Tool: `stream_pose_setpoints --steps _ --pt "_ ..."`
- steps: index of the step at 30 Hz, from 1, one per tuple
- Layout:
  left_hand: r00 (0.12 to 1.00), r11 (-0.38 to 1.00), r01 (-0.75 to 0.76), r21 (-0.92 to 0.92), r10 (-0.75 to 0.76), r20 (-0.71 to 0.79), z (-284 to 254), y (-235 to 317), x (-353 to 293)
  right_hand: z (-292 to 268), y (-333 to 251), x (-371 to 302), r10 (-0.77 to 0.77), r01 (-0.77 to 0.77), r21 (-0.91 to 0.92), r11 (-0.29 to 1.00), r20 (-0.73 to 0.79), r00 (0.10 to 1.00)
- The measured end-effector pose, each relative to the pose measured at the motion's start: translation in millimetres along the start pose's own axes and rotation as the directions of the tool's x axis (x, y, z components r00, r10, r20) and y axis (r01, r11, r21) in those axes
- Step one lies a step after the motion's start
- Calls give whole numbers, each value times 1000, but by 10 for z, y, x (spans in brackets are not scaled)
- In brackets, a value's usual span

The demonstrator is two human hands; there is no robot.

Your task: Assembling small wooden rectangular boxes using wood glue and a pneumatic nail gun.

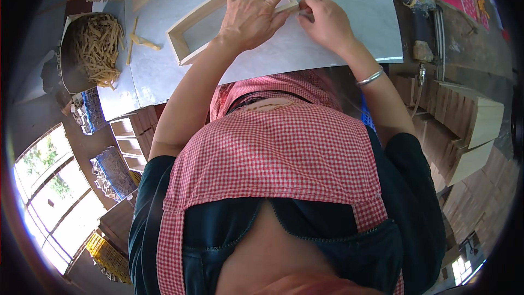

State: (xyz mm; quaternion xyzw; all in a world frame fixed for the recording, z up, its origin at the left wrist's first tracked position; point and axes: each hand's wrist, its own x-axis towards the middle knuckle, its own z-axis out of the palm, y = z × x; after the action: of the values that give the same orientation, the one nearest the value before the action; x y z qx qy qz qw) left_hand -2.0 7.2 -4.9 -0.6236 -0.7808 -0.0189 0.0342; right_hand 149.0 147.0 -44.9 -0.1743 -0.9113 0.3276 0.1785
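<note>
- A pale, shallow wooden frame (pixel 199 12), long and narrow, lies at a slant on a smooth grey table (pixel 355 41), in front of a person in a red-and-white checked apron (pixel 273 153).
- The left hand (pixel 248 15), a ring on one finger, lies across the frame's near long side with its fingers spread wide; its thumb points at the frame's right end.
- The right hand (pixel 327 22) is at that end, just beside the near corner, fingers curled inward. A small greyish sliver (pixel 303 14) shows by the fingertips; from here I cannot tell what it is, or whether they pinch it or the frame.
- To the left, a loose tan strip (pixel 144 42) lies on the table, apart from the frame, near a bin (pixel 66 68) heaped with curly tan strips (pixel 98 43).
- My worry is slipping: the tabletop looks slick, so if the spread hand eased its weight, a push at the corner could swing the frame round.
- Uneven pressing could rack the thin sides out of square and strain a corner joint.
- The left thumb sits very near the right fingertips; a slip there could nip or scrape it.
- With the corner largely covered by fingers, a rough edge or gap could go unnoticed.
</note>
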Motion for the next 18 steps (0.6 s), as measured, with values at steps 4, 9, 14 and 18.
stream_pose_setpoints --steps 4,9,14,18 --pt "996 1000 -15 16 16 -84 89 -19 4 54 4 -2 -41 37 -119 992 -28 999" --pt "978 999 20 41 -11 -208 14 -42 -113 -84 105 -44 -8 6 -121 993 -17 1000" --pt "964 985 162 62 -144 -225 -226 -148 -563 -467 499 -222 165 -171 -129 977 -56 985" --pt "886 735 451 -507 -439 152 -480 -320 -679 -600 427 -339 179 -207 -203 957 -146 973"
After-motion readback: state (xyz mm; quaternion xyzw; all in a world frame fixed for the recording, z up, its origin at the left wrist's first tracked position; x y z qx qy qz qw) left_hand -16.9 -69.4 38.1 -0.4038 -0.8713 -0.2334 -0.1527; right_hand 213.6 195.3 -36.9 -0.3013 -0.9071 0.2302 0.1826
